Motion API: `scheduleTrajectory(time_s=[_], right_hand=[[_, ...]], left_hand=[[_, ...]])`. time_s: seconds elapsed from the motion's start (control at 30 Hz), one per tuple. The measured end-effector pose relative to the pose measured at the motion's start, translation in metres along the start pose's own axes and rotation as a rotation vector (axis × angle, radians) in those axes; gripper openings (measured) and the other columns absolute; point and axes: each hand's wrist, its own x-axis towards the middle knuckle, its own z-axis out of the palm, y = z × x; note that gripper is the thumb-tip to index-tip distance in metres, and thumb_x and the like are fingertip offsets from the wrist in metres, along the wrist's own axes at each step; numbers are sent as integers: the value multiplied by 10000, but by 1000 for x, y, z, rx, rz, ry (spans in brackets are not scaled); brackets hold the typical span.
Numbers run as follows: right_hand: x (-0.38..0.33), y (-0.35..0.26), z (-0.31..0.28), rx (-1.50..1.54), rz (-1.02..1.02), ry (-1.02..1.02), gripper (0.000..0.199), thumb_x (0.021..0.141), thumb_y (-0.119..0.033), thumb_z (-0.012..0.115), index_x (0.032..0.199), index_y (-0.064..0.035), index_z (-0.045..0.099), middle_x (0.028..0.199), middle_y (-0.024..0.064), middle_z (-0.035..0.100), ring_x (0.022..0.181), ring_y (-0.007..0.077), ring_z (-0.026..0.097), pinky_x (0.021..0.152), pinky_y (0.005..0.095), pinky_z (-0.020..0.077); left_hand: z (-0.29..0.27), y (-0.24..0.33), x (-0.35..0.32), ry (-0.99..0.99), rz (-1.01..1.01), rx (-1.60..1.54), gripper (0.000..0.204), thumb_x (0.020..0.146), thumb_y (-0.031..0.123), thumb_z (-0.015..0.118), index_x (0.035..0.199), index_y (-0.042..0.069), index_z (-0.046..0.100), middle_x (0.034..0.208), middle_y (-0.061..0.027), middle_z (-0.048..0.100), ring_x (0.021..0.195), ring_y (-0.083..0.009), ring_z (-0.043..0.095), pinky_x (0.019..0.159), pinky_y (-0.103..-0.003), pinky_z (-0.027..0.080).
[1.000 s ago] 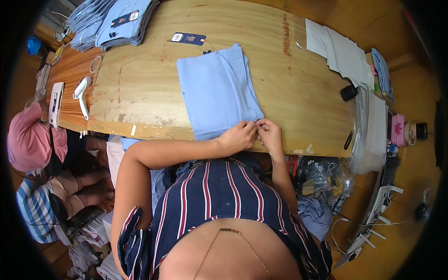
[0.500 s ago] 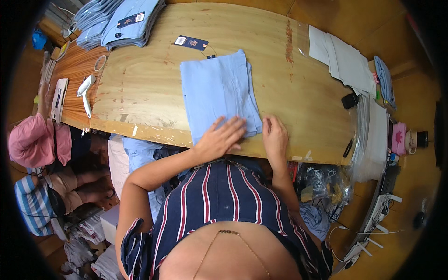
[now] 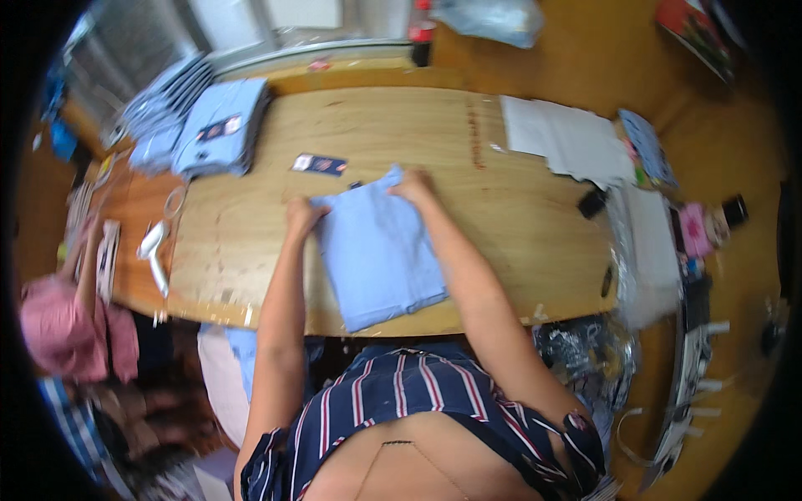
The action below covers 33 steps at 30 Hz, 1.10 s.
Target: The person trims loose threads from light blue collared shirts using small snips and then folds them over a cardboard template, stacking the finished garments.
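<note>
Yellowish wood, smooth in the middle and scuffed with rusty smears, makes up the broad worktable, its near edge bowed and flecked with pale chips. Closest to me is my own navy top, striped in white and red, its front just short of that edge. Beyond it, on the table in front of me, lies the folded blue garment, a soft, matte, pale-blue piece of cloth, roughly rectangular, set a little askew. Its near end looks flat and layered at the right-hand corner, shallow creases run down its length, and its far right corner pokes up into a point. My left hand is closed on the far left corner, the thumb over the cloth; my right hand pinches the cloth by the far right corner, fingers curled in, though blur hides just how tightly. Between my hands, a small dark label shows at the far edge. Past that lies a stiff, oblong navy-and-white card tag, flat on the wood. Off to the left are a glossy white handheld tool and, farther on, a plump stack of folded blue clothes. Farthest away stands a dark bottle with a red label.
</note>
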Motion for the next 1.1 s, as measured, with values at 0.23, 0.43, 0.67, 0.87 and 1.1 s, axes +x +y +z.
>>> scheduleTrajectory(time_s=[0.23, 0.43, 0.67, 0.87, 1.1], right_hand=[[-35, -32, -77, 171, -153, 211, 467, 673, -248, 671, 1080, -68, 529, 983, 181, 582, 922, 336, 554, 793, 394, 440], [-133, -41, -191, 429, -607, 403, 315, 700, -97, 619, 999, -34, 542, 926, 155, 597, 831, 274, 577, 704, 329, 440], [-197, 70, -68, -205, -766, 446, 227, 668, -68, 596, 895, -69, 589, 1140, 67, 520, 1125, 238, 428, 958, 407, 319], [-266, 70, -6, -190, -510, 367, 138, 693, -41, 521, 829, -25, 539, 1095, 82, 538, 1130, 244, 427, 922, 410, 340], [-330, 37, 32, 1726, 342, 101, 266, 852, -191, 503, 1060, -33, 455, 1139, 177, 473, 1091, 235, 437, 913, 400, 357]], left_hand=[[-51, 16, 1, 169, 316, -627, 302, 546, 50, 768, 708, 35, 513, 660, -35, 554, 623, -128, 539, 568, -256, 440], [-135, 93, -72, 291, 852, -927, 325, 635, -61, 673, 901, 26, 508, 828, -54, 537, 769, -143, 530, 671, -259, 450], [-22, 25, -126, 189, 1235, -190, 256, 572, -71, 522, 814, 9, 523, 827, -123, 524, 783, -286, 513, 690, -357, 429], [16, -21, -190, 31, 1258, -43, 185, 640, 91, 533, 815, 33, 519, 879, -103, 510, 854, -257, 489, 758, -352, 415], [9, 4, -208, 10, 1412, -161, 231, 635, 139, 524, 842, 39, 550, 832, -79, 508, 754, -226, 482, 675, -320, 415]])
